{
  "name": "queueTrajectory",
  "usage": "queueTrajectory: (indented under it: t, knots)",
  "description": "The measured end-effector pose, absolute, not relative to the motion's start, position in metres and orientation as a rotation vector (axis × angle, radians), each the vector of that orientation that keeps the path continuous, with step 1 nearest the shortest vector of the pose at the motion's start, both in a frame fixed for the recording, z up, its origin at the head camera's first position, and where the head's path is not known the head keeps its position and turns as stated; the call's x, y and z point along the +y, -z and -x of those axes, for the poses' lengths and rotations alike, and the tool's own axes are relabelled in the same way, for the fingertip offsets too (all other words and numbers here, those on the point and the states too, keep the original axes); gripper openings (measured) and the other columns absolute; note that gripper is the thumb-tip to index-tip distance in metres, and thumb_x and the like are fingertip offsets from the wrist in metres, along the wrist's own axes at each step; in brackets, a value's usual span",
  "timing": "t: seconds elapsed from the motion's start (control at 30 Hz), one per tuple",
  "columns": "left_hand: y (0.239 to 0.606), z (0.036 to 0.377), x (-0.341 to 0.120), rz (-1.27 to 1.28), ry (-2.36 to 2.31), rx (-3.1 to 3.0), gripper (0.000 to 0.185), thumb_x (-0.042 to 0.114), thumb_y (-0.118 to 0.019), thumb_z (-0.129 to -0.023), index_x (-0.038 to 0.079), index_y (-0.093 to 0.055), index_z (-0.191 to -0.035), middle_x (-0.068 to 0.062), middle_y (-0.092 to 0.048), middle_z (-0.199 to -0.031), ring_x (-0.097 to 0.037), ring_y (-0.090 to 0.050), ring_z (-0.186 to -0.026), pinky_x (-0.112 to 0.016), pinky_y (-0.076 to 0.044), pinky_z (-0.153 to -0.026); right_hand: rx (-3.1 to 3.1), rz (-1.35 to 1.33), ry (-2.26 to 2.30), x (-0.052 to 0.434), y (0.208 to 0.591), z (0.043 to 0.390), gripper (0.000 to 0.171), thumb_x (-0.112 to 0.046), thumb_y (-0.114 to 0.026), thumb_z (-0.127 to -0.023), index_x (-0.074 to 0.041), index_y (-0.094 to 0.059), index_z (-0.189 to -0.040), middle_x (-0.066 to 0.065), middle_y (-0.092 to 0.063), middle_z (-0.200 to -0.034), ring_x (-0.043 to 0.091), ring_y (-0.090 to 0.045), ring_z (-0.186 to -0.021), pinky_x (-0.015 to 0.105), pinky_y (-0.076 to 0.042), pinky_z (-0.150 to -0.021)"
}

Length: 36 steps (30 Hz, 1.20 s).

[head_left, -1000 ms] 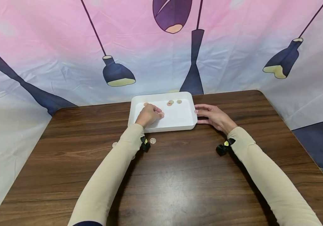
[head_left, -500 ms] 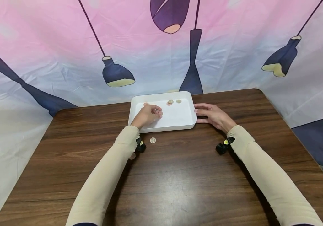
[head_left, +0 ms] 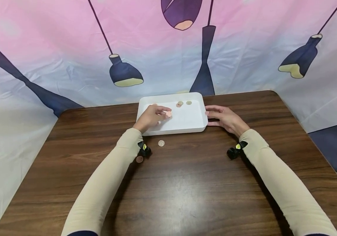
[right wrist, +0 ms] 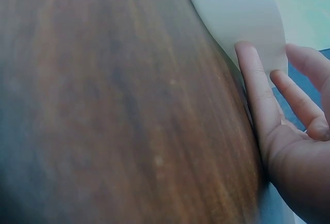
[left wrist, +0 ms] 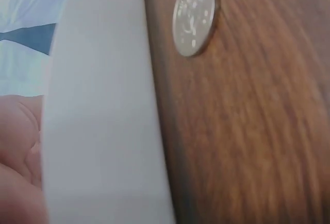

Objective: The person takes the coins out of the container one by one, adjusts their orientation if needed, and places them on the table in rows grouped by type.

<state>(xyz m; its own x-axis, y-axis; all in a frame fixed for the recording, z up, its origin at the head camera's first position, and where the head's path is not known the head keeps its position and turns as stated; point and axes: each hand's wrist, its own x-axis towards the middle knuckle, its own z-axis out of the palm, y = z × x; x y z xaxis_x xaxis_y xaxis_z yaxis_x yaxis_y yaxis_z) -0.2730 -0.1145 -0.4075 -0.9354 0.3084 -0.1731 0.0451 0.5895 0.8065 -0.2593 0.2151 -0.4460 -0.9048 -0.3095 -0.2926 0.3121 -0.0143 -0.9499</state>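
A dark wood-grain surface (head_left: 186, 183) stands before a pink and pale-blue cloth backdrop printed with dark hanging lamps (head_left: 68, 49). At its far middle sits a shallow white rectangular plastic tray (head_left: 186, 120). The left hand (head_left: 152, 116) reaches over the tray's near left rim, its grip pinched together on a small copper-coloured coin (head_left: 168, 113) held just above the tray floor. The right hand (head_left: 225, 118) rests against the tray's right outer wall, fingers (right wrist: 255, 90) straight and spread, its grip apart and holding nothing. Three small coins (head_left: 183, 103) lie near the tray's far edge. On the surface in front of the tray lie a silver coin (head_left: 161, 143) and, beside the left wrist, a brown coin (head_left: 139, 159).
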Motion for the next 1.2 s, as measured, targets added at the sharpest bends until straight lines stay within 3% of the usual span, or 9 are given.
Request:
queueTrajectory:
  t: [0.17,0.3,0.4,0.53,0.67,0.83,0.93,1.07,1.2]
  knots:
    - [0.395,0.267,-0.121,-0.313,-1.342,2.464,0.036,0.005,-0.067,-0.102,0.012,-0.072,-0.137,-0.013,-0.076,-0.120,-0.025,-0.061,-0.100,-0.028,-0.048,-0.064,1.844,-0.015,1.971,0.217,0.446,0.260,0.057,-0.015,-0.061,-0.109,-0.004,-0.040,-0.161,0.012,-0.051,-0.146,0.017,-0.066,-0.113,0.033,-0.059,-0.095]
    - [0.388,0.260,-0.127,-0.330,-1.377,2.429,0.036,0.004,-0.067,-0.103,0.012,-0.072,-0.137,-0.013,-0.078,-0.115,-0.023,-0.057,-0.122,-0.029,-0.047,-0.064,1.849,-0.022,1.967,0.218,0.446,0.261,0.057,-0.016,-0.061,-0.109,-0.005,-0.040,-0.161,0.012,-0.052,-0.143,0.016,-0.067,-0.110,0.033,-0.059,-0.095]
    - [0.385,0.252,-0.131,-0.356,-1.361,2.418,0.036,0.004,-0.065,-0.104,0.013,-0.072,-0.138,-0.013,-0.078,-0.115,-0.024,-0.056,-0.119,-0.027,-0.046,-0.064,1.851,-0.024,1.961,0.218,0.446,0.261,0.057,-0.017,-0.062,-0.108,-0.005,-0.041,-0.160,0.010,-0.054,-0.140,0.015,-0.068,-0.109,0.033,-0.059,-0.095]
    - [0.380,0.241,-0.133,-0.418,-1.312,2.421,0.036,0.005,-0.062,-0.106,0.013,-0.070,-0.140,-0.014,-0.078,-0.116,-0.033,-0.059,-0.096,-0.027,-0.047,-0.064,1.850,-0.022,1.963,0.218,0.446,0.261,0.057,-0.017,-0.063,-0.108,-0.005,-0.042,-0.160,0.007,-0.057,-0.136,0.015,-0.068,-0.109,0.033,-0.060,-0.094]
    - [0.376,0.229,-0.137,-0.424,-1.278,2.412,0.033,0.010,-0.061,-0.108,0.017,-0.071,-0.139,-0.010,-0.078,-0.116,-0.024,-0.061,-0.096,-0.027,-0.046,-0.066,1.848,-0.027,1.967,0.218,0.448,0.261,0.056,-0.016,-0.063,-0.108,-0.006,-0.043,-0.159,0.007,-0.058,-0.135,0.016,-0.068,-0.109,0.034,-0.060,-0.094]
    - [0.371,0.213,-0.144,-0.430,-1.240,2.405,0.032,0.011,-0.063,-0.106,0.018,-0.073,-0.136,-0.009,-0.078,-0.111,-0.019,-0.053,-0.076,-0.024,-0.041,-0.063,1.845,-0.047,1.968,0.216,0.449,0.261,0.053,-0.014,-0.061,-0.109,-0.007,-0.043,-0.158,0.008,-0.056,-0.137,0.016,-0.069,-0.108,0.034,-0.060,-0.093]
    - [0.369,0.205,-0.147,-0.432,-1.231,2.405,0.032,0.008,-0.064,-0.105,0.015,-0.074,-0.135,-0.010,-0.078,-0.109,-0.023,-0.054,-0.077,-0.024,-0.043,-0.063,1.837,-0.050,1.971,0.216,0.449,0.261,0.053,-0.014,-0.061,-0.109,-0.007,-0.043,-0.158,0.008,-0.055,-0.139,0.015,-0.069,-0.109,0.033,-0.060,-0.093]
    - [0.371,0.195,-0.153,-0.405,-1.263,2.343,0.031,0.007,-0.066,-0.103,0.011,-0.073,-0.133,-0.014,-0.077,-0.111,-0.029,-0.062,-0.093,-0.028,-0.048,-0.074,1.832,-0.030,1.972,0.215,0.448,0.261,0.056,-0.015,-0.063,-0.108,-0.005,-0.042,-0.159,0.008,-0.056,-0.137,0.015,-0.069,-0.109,0.033,-0.060,-0.094]
    - [0.374,0.187,-0.160,-0.404,-1.245,2.315,0.027,0.007,-0.069,-0.101,0.008,-0.075,-0.128,-0.016,-0.077,-0.110,-0.029,-0.065,-0.099,-0.031,-0.050,-0.080,1.839,-0.025,1.967,0.215,0.446,0.262,0.057,-0.016,-0.063,-0.108,-0.004,-0.041,-0.160,0.007,-0.058,-0.135,0.015,-0.069,-0.108,0.033,-0.060,-0.094]
